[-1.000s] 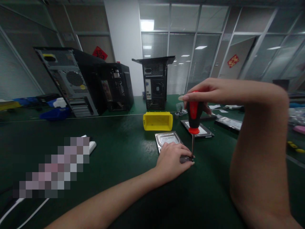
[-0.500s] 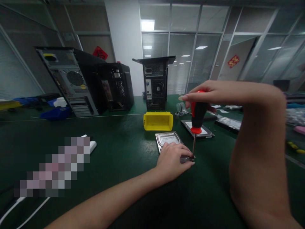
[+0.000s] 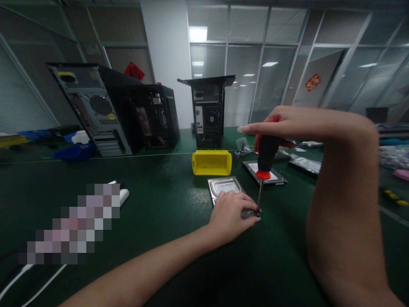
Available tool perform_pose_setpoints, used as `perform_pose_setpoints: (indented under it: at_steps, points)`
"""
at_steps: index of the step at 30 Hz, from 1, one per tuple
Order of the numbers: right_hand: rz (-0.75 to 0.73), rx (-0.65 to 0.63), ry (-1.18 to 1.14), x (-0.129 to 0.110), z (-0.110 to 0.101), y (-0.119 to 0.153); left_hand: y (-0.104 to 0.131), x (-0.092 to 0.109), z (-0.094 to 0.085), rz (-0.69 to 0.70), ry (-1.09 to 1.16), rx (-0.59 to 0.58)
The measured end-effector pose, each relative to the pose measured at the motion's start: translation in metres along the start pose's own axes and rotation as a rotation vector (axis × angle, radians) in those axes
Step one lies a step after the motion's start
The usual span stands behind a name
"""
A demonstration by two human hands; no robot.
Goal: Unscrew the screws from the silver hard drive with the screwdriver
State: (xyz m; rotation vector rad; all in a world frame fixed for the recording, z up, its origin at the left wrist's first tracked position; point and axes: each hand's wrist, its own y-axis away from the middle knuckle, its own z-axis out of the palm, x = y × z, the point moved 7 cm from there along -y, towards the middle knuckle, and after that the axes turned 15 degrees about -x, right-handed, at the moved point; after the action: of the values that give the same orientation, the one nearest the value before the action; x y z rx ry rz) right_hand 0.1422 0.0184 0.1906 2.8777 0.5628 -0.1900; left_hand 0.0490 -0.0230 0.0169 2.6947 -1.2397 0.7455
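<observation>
Red-black screwdriver [image 3: 263, 174], long axis near upright, tip down.

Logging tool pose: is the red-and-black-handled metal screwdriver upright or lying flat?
Nearly upright: the right hand grips the screwdriver's handle; its metal shaft points down.

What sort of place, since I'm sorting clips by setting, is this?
Probably a computer workshop or repair bench: computer towers and hard drives share the green tabletop, and the right hand grips a screwdriver.
</observation>
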Motion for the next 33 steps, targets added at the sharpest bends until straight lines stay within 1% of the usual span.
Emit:
perform_pose_setpoints:
  at_steps: [2,4,5,7,9,10,11,13,15,17,21,24,27,31,33]
  points:
    - [0.061,0.032,0.002,0.004,-0.002,0.001,0.0,0.0,0.0,0.001,-0.002,0.004]
    - [0.075,0.043,-0.021,0.005,-0.003,0.001,0.0,0.001,0.0,0.001,-0.006,0.008]
    - [0.048,0.03,-0.038,0.003,-0.003,0.001,0.0,0.001,0.0,0.002,-0.008,0.01]
    - [-0.053,0.001,-0.052,-0.005,-0.001,0.002,0.0,0.001,0.0,0.0,-0.013,0.011]
    - [-0.147,0.005,-0.016,-0.015,-0.001,0.004,0.0,0.0,0.0,-0.003,-0.012,0.011]
    - [-0.166,0.017,0.009,-0.018,-0.001,0.006,0.0,0.0,0.0,-0.003,-0.012,0.011]
    - [-0.163,0.029,0.029,-0.021,-0.002,0.006,0.0,0.0,0.0,-0.003,-0.013,0.011]
    - [-0.106,0.04,0.036,-0.02,-0.001,0.006,0.0,-0.001,0.0,-0.002,-0.016,0.013]
    - [-0.042,0.039,0.007,-0.016,-0.001,0.004,0.0,0.0,0.001,0.002,-0.019,0.012]
    - [-0.032,0.038,-0.035,-0.013,0.0,0.003,0.0,0.0,0.001,0.0,-0.021,0.014]
    - [-0.144,0.03,-0.058,-0.014,0.0,0.005,0.0,-0.001,0.002,-0.004,-0.022,0.009]
    - [-0.218,-0.005,-0.056,-0.018,0.002,0.008,0.0,0.0,0.002,0.002,-0.02,0.004]
    - [-0.241,-0.014,-0.06,-0.02,0.002,0.008,0.0,0.0,0.001,-0.011,-0.022,-0.007]
    - [-0.253,-0.059,-0.034,-0.021,0.003,0.004,0.0,0.002,0.0,-0.026,-0.029,-0.023]
    - [-0.239,-0.048,-0.022,-0.02,0.002,0.003,0.0,0.003,-0.001,-0.016,-0.028,-0.016]
